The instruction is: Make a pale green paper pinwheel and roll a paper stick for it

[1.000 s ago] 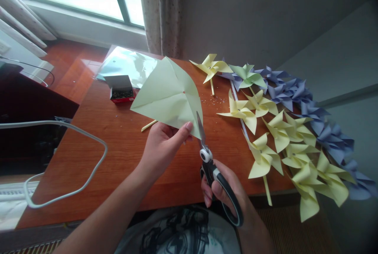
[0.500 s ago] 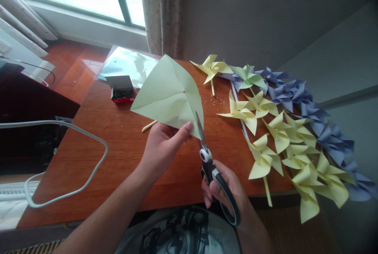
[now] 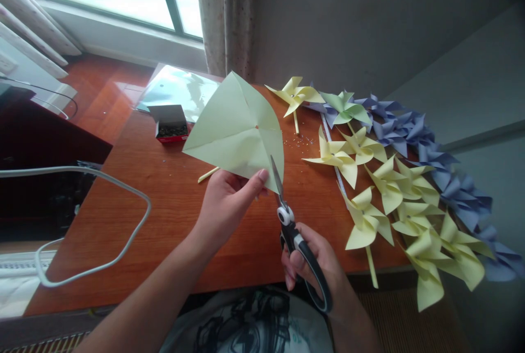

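Observation:
Between thumb and fingers, my left hand [image 3: 229,200] pinches the lower edge of a pale yellow-green square of paper [image 3: 233,128]. Creases cross the sheet, and a small reddish hole or mark sits at its centre. My right hand [image 3: 311,262] grips the black and white handles of a pair of scissors [image 3: 286,215]. Their blades are at the paper's lower right corner, with one blade lying over its face and the other mostly hidden behind it. A short yellow paper stick [image 3: 208,174] lies on the table partly behind my left hand.
Yellow pinwheels [image 3: 366,219], a green pinwheel [image 3: 344,106] and several purple pinwheels [image 3: 463,197] cover the table's right side. A small red box [image 3: 172,133] of dark bits stands open near clear plastic sheets [image 3: 176,87]. A white cable [image 3: 141,221] loops at the left.
Both hands, the paper and the scissors stay almost where they were. The paper's top edge has shifted very slightly, and the whole view has drifted a little.

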Action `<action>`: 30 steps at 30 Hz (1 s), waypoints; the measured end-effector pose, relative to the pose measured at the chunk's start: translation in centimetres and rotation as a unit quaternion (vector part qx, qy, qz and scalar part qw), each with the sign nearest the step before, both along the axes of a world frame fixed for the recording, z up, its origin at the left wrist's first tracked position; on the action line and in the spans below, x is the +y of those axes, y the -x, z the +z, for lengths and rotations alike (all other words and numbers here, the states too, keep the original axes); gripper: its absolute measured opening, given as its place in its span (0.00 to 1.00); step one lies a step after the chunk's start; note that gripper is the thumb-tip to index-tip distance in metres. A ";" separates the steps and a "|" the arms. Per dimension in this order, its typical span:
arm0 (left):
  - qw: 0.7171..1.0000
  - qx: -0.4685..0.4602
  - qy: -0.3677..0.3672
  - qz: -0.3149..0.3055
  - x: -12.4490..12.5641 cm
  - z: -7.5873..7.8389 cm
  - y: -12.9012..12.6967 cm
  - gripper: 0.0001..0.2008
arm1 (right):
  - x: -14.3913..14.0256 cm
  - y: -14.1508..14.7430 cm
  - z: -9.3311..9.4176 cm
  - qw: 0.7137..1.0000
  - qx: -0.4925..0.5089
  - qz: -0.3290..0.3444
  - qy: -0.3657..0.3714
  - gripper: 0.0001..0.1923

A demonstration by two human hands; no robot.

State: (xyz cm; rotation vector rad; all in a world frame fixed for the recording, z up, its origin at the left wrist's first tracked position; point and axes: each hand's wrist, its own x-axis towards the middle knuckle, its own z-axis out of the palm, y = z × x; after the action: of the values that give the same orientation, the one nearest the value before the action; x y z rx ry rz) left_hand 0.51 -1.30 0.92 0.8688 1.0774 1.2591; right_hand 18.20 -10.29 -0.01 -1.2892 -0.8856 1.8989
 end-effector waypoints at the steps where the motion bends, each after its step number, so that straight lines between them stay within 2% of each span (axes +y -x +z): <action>1: 1.000 -0.005 -0.001 0.000 0.0 0.0 0.0 0.09 | 0.0 0.0 0.0 1.000 -0.001 -0.001 0.000 0.27; 12: 1.000 -0.019 0.000 -0.002 0.0 -0.5 0.1 0.09 | 0.2 0.0 0.6 1.000 -0.006 0.001 0.011 0.26; 23: 0.999 -0.033 0.002 -0.005 -0.1 -0.2 0.2 0.09 | 0.2 0.1 0.6 1.000 -0.009 0.002 0.005 0.27; 30: 0.999 -0.027 -0.002 0.025 -0.1 -0.8 0.5 0.08 | 0.0 0.2 0.3 1.000 -0.020 0.008 -0.004 0.27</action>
State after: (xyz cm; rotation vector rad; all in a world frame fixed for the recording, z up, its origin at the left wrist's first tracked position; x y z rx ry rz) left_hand -0.01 -1.35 0.14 0.8108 1.0607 1.3187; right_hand 18.04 -10.26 0.27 -1.3229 -0.9238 1.8862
